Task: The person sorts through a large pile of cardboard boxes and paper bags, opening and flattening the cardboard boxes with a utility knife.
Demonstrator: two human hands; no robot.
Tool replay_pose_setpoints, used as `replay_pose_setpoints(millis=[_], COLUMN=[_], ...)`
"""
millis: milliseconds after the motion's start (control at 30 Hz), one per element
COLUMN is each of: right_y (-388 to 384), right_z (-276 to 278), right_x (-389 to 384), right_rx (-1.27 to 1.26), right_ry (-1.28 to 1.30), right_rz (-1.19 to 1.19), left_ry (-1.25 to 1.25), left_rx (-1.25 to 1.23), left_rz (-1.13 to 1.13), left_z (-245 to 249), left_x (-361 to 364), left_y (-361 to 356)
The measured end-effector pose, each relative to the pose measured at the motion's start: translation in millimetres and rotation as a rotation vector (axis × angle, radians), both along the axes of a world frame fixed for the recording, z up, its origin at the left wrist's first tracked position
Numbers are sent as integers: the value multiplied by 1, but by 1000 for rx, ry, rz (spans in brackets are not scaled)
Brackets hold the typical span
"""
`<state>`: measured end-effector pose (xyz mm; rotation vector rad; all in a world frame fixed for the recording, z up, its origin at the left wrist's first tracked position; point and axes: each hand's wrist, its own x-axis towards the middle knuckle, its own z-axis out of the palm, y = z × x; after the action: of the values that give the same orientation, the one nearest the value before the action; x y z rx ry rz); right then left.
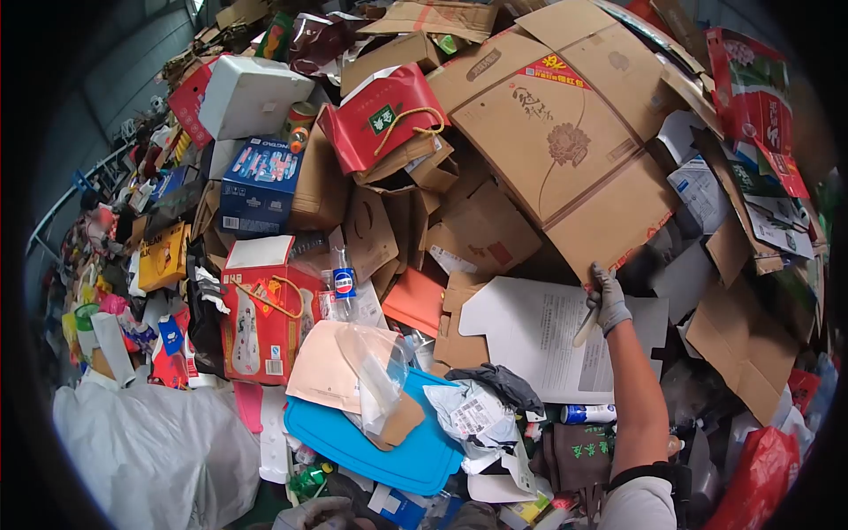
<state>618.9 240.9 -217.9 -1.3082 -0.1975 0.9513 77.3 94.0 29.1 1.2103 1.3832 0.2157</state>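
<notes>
My right hand, in a grey glove, reaches up to the lower edge of a large brown cardboard box printed with a flower. Its fingers are closed, and a narrow pale knife-shaped tool sticks out below them, over a white printed cardboard sheet. At the bottom edge of the view my left hand, also gloved, is cut off by the frame, low among the litter, its fingers mostly hidden. Near it lie a blue plastic lid and a green crumpled bottle.
Mixed waste is heaped all around. A red shoe-print box, a Pepsi bottle, a blue carton and a white foam box lie on the left. A white sack fills the lower left; a red bag lies lower right.
</notes>
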Motion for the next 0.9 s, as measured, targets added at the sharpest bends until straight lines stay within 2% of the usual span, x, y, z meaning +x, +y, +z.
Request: replay_pose_setpoints(millis=[67, 133, 200, 267, 333, 400, 467, 533, 600, 667, 767, 800, 867, 900], right_y=[-28, -67, -118, -175, -239, -298, -361, -400, -433, -465, -486, -490, -502, -510], right_z=[46, 107, 171, 214, 240, 235, 220, 215, 203, 187, 182, 194, 192, 180], right_x=[-5, -18, -48, -80, -120, -159, -207, -244, -255, -266, -309, -324, -338, -338], right_rx=[68, 117, 122, 375, 487, 555, 327, 394, 297, 139, 30, -12, 30, 13], right_ry=[-11, -3, 77, 163, 301, 609, 593, 669, 605, 565, 508, 467, 493, 476], right_rz=[83, 145, 98, 314, 496, 602, 436, 558, 602, 670, 648, 646, 608, 582], left_ry=[9, -122, -309, -545, -695, -867, -1008, -1120, -1129, -1145, -1096, -1131, -857, -928], left_rx=[30, 34, -10, -101, -13, 58, -97, -104, -111, -135, -5, -174, -26, -110], left_rz=[-94, -10, 54, 109, 77, 80, 184, 179, 257, 233, 511, 581, 464, 430], left_z=[5, 6, -4, -22, -20, -20, -9, 5, 3, 8, -71, -73, -80, -106], left_x=[0, 0, -6, -15, -10, -1, 4, 8, 18, 29, 40, 26, 27, 26], left_y=[-3, -13, -25, -32, -39, -44, -46, -40, -24, -15, 3, -10, -16, -8])
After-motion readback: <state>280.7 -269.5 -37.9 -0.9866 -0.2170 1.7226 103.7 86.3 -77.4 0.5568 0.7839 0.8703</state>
